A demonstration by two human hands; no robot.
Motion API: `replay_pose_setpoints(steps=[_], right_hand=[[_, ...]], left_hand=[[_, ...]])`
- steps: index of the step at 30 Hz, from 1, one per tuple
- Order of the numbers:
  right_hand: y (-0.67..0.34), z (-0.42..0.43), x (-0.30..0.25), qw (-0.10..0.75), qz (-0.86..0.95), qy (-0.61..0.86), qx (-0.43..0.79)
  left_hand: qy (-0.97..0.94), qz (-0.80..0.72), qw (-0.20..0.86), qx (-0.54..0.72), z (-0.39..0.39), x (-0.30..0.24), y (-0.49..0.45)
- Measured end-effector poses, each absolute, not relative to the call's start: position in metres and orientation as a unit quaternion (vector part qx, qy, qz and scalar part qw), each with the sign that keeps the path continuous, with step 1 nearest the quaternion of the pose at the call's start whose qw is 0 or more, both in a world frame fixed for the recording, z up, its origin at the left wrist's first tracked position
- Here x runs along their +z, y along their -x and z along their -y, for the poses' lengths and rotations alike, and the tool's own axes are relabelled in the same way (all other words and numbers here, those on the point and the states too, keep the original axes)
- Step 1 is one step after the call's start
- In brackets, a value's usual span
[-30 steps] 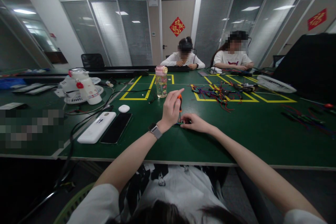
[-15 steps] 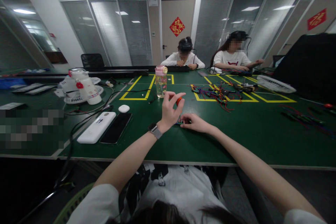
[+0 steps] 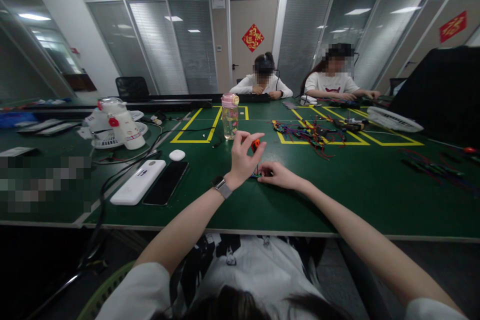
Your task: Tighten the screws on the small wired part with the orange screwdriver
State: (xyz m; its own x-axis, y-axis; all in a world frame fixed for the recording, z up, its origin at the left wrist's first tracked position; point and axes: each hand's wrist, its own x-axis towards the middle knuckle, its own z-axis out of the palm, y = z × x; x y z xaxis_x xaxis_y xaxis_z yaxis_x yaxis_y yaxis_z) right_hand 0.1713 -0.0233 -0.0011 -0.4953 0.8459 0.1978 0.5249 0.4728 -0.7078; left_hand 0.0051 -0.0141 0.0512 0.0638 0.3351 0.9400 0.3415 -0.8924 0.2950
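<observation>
My left hand (image 3: 243, 156) is closed around an upright screwdriver (image 3: 255, 145) with an orange-and-black handle. Its thin shaft runs down to a small green circuit board (image 3: 256, 175) lying on the table. My right hand (image 3: 279, 175) pinches the board's right side, fingertips close to where the shaft ends. Most of the board is hidden behind my hands, and the screwdriver's tip is too small to make out.
The green table (image 3: 210, 210) holds a pink-lidded bottle (image 3: 230, 117) just beyond my left hand. A white power bank (image 3: 138, 182) and black phone (image 3: 166, 183) lie left. Wired boards (image 3: 307, 131) are tangled ahead right. Two people sit across.
My left thumb and fingers have shifted slightly on the screwdriver handle, showing more of it. My right hand and the board stay in place.
</observation>
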Motion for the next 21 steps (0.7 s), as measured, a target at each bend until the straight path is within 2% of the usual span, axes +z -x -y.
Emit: replay_pose_setpoints(steps=[6,15,21], right_hand=[[-0.1709,0.023,-0.0017,0.273,0.812,0.426,0.289],[-0.1714,0.0229,-0.0023,0.274,0.811,0.427,0.29],[-0.1708,0.0236,-0.0012,0.272,0.812,0.427,0.289]], left_hand=[[0.76,0.212,-0.049,-0.613,0.0135,0.0508,-0.0044],[0.738,0.237,0.0,-0.632,0.0135,0.0519,-0.0054],[0.756,0.197,-0.06,-0.621,0.0152,0.0505,-0.0037]])
